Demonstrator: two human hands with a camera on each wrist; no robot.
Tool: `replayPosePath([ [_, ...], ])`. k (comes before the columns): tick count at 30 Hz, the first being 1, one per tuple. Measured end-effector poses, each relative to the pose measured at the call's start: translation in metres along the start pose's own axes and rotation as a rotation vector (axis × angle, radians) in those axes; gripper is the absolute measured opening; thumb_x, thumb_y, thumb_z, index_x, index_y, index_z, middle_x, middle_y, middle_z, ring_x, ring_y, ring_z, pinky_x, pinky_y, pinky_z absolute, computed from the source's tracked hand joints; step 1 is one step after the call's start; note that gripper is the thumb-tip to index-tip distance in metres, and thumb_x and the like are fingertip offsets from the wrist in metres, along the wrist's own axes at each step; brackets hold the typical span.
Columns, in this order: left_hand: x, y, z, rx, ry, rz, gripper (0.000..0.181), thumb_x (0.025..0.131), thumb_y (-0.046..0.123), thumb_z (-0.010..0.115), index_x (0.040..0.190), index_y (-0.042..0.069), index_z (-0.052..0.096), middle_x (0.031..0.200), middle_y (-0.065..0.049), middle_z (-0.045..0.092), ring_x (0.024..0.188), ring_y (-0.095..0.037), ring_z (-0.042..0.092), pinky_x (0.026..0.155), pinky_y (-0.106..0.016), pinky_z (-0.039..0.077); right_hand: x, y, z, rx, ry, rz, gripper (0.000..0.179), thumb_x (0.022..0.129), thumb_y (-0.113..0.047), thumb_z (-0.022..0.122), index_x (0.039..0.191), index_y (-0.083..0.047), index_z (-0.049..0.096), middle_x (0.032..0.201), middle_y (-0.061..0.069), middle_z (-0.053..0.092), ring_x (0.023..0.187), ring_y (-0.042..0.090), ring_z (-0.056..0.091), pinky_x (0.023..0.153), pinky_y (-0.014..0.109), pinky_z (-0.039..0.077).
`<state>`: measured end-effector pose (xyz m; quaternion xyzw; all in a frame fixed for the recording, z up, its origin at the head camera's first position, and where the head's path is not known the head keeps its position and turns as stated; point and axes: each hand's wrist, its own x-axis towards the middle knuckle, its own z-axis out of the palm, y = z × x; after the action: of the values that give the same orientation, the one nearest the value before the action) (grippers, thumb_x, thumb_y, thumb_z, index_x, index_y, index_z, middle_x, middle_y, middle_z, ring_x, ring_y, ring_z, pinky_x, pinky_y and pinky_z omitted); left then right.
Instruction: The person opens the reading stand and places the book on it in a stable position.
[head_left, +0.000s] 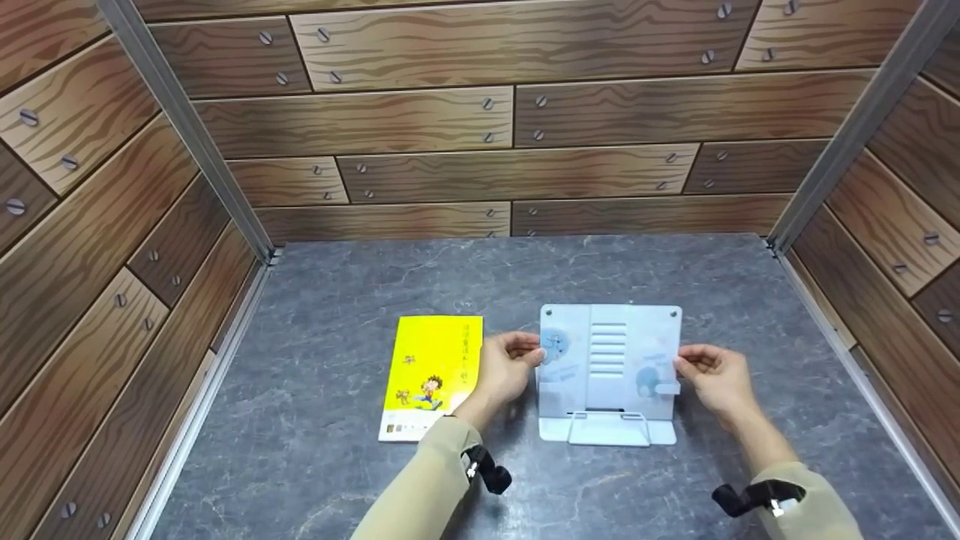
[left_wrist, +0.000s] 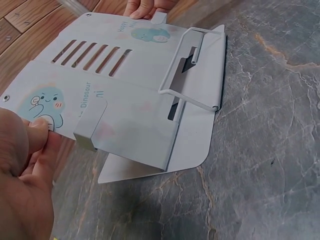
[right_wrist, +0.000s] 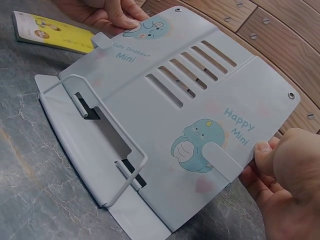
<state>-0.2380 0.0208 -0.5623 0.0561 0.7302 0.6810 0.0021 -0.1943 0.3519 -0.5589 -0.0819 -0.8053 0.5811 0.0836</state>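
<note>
A white book stand [head_left: 607,360] with blue dinosaur prints and several slots stands on the dark marbled table, its back plate tilted up from the base plate. My left hand [head_left: 510,367] pinches the plate's left edge between thumb and fingers. On the opposite edge, my right hand [head_left: 716,375] pinches the plate near a page clip [right_wrist: 222,162]. A bent wire holder [left_wrist: 187,70] sticks out at the front, over the base. Left of the stand lies a yellow book [head_left: 435,367] with a cartoon child on its cover, partly hidden by the left hand and forearm.
Wood-patterned walls [head_left: 510,120] enclose the table [head_left: 322,300] at the back and both sides. Grey metal edging [head_left: 217,360] runs along the left side. A black wrist device [head_left: 487,469] sits on the left sleeve, another [head_left: 757,496] on the right.
</note>
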Motion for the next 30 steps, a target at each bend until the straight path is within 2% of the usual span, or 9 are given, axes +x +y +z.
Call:
replayPosePath([
  [5, -0.003, -0.001, -0.001, -0.04, -0.005, 0.01, 0.012, 0.093, -0.006, 0.078, 0.104, -0.002, 0.078, 0.093, -0.007, 0.074, 0.086, -0.016, 0.073, 0.08, -0.028, 0.063, -0.001, 0.001, 0.0, 0.024, 0.014, -0.036, 0.021, 0.099, 0.005, 0.071, 0.112, 0.021, 0.065, 0.097, 0.019, 0.07, 0.08, 0.009, 0.069, 0.072, 0.021, 0.06],
  [11, -0.006, 0.0, 0.0, -0.015, 0.008, 0.013, 0.011, 0.093, -0.003, 0.079, 0.104, 0.001, 0.079, 0.091, -0.003, 0.074, 0.085, -0.015, 0.073, 0.079, -0.027, 0.063, -0.004, 0.001, 0.0, 0.018, 0.028, -0.058, 0.02, 0.098, 0.006, 0.071, 0.111, 0.021, 0.066, 0.096, 0.021, 0.071, 0.079, 0.009, 0.069, 0.073, 0.024, 0.061],
  [22, -0.012, -0.001, 0.0, -0.045, 0.026, 0.05, 0.011, 0.092, -0.004, 0.08, 0.103, 0.001, 0.079, 0.09, -0.002, 0.075, 0.085, -0.015, 0.073, 0.079, -0.029, 0.063, -0.008, 0.003, 0.0, 0.067, 0.036, -0.11, 0.016, 0.095, 0.012, 0.072, 0.106, 0.022, 0.067, 0.094, 0.023, 0.072, 0.076, 0.009, 0.07, 0.07, 0.022, 0.061],
  [30, -0.016, -0.001, 0.0, -0.044, 0.02, 0.071, 0.012, 0.091, -0.003, 0.081, 0.103, 0.001, 0.079, 0.09, -0.002, 0.075, 0.084, -0.014, 0.073, 0.078, -0.028, 0.063, -0.011, 0.005, 0.0, 0.117, 0.052, -0.129, 0.013, 0.092, 0.018, 0.071, 0.102, 0.024, 0.066, 0.085, 0.012, 0.073, 0.073, 0.009, 0.069, 0.068, 0.02, 0.06],
])
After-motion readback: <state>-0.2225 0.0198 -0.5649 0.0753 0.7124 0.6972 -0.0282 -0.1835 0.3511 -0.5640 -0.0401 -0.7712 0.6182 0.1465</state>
